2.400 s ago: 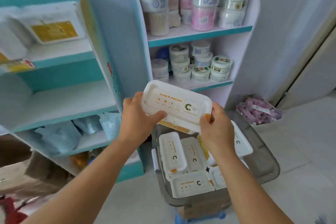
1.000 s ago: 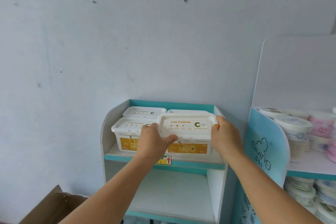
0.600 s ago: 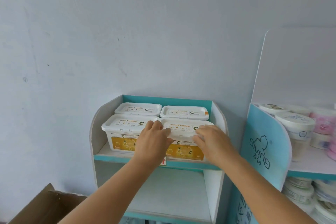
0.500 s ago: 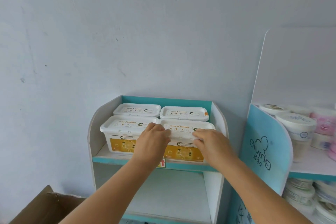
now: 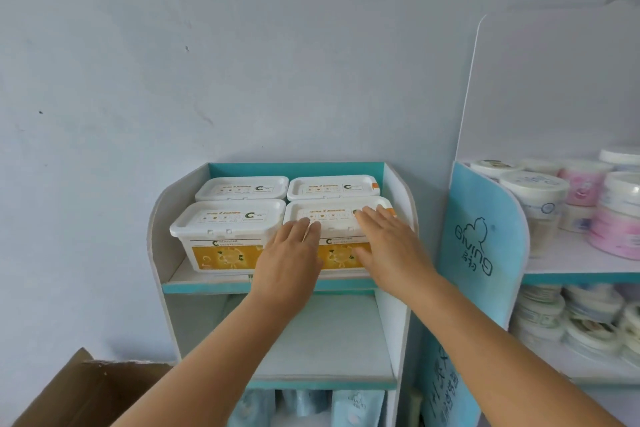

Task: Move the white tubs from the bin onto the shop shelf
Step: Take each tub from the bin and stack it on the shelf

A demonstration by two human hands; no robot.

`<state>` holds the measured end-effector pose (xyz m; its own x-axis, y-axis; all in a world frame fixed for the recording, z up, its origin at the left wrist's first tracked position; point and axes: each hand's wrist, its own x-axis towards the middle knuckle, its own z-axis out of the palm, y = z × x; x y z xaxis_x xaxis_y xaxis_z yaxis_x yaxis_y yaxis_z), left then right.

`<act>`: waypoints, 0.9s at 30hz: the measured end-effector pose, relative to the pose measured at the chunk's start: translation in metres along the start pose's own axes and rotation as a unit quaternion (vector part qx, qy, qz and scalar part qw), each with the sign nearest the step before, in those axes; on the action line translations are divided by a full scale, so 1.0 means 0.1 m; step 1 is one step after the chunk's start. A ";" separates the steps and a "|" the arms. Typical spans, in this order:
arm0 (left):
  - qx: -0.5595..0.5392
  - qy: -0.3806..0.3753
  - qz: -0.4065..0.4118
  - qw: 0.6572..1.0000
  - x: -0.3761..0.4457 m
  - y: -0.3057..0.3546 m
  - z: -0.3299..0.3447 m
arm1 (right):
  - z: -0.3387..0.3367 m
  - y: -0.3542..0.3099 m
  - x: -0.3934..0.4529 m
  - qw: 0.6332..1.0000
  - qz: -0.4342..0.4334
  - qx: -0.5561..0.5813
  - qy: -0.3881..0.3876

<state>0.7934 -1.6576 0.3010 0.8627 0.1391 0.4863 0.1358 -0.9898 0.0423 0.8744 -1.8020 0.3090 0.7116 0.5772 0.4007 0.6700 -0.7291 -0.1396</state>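
The tubs (image 5: 228, 218) were smooth white plastic with a slight sheen and glossy yellow labels. The shelf (image 5: 398, 198) was matt painted board. At seven o'clock a box (image 5: 86, 388) was dull brown cardboard. The wall (image 5: 242, 62) looked matt, faintly rough.

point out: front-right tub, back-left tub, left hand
front-right tub (image 5: 332, 215), head view, on the lid's printed strip.
back-left tub (image 5: 242, 188), head view, on the middle of the lid.
left hand (image 5: 287, 260), head view, on the back of the hand.
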 end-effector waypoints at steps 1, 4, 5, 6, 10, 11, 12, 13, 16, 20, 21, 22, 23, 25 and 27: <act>-0.005 -0.002 0.010 1.000 -0.07 0.05 0.00 | 0.00 -0.01 -0.09 1.000 0.003 -0.002 -0.004; -0.018 -0.015 0.045 0.999 -0.29 0.23 0.05 | 0.01 -0.03 -0.43 1.000 0.020 0.011 -0.007; -0.018 -0.025 0.056 0.998 -0.35 0.29 0.08 | 0.02 -0.03 -0.56 1.000 0.026 0.014 -0.009; -0.018 -0.037 0.065 0.997 -0.43 0.36 0.12 | 0.03 -0.01 -0.69 0.999 0.033 0.016 -0.012; -0.041 -0.083 0.089 0.992 -0.67 0.63 0.33 | 0.15 0.15 -1.21 0.996 0.076 0.001 -0.055; -0.046 -0.097 0.098 0.989 -0.75 0.72 0.39 | 0.20 0.21 -1.37 0.993 0.095 -0.003 -0.072; -0.053 -0.111 0.106 0.987 -0.82 0.81 0.45 | 0.25 0.27 -1.53 0.989 0.115 -0.005 -0.090; -0.061 -0.125 0.113 0.984 -0.90 0.90 0.52 | 0.29 0.34 -1.68 0.985 0.133 -0.005 -0.106; -0.077 -0.160 0.141 0.974 -1.08 1.16 0.69 | 0.42 0.53 -2.07 0.973 0.184 -0.003 -0.136; -0.092 -0.195 0.186 0.959 -1.25 1.55 0.97 | 0.54 0.79 -2.56 0.954 0.249 0.006 -0.168; -0.094 -0.207 0.196 0.954 -1.29 1.65 1.04 | 0.57 0.85 -2.69 0.947 0.266 0.007 -0.178; -0.096 -0.221 0.205 0.949 -1.33 1.75 1.12 | 0.60 0.92 -2.81 0.941 0.283 0.009 -0.185; -0.098 -0.234 0.214 0.943 -1.36 1.86 1.19 | 0.64 0.99 -2.92 0.936 0.298 0.011 -0.189; -0.098 -0.258 0.232 0.933 -1.44 2.06 1.36 | 0.72 1.13 -3.14 0.926 0.325 0.019 -0.192; -0.095 -0.276 0.250 0.923 -1.51 2.25 1.53 | 0.81 1.26 -3.35 0.915 0.352 0.033 -0.196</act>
<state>0.7679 -1.8972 0.1033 0.9185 -0.3943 -0.0302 -0.3890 -0.9146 0.1108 0.7381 -2.0576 0.0836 0.9842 0.0691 -0.1631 0.0177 -0.9546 -0.2975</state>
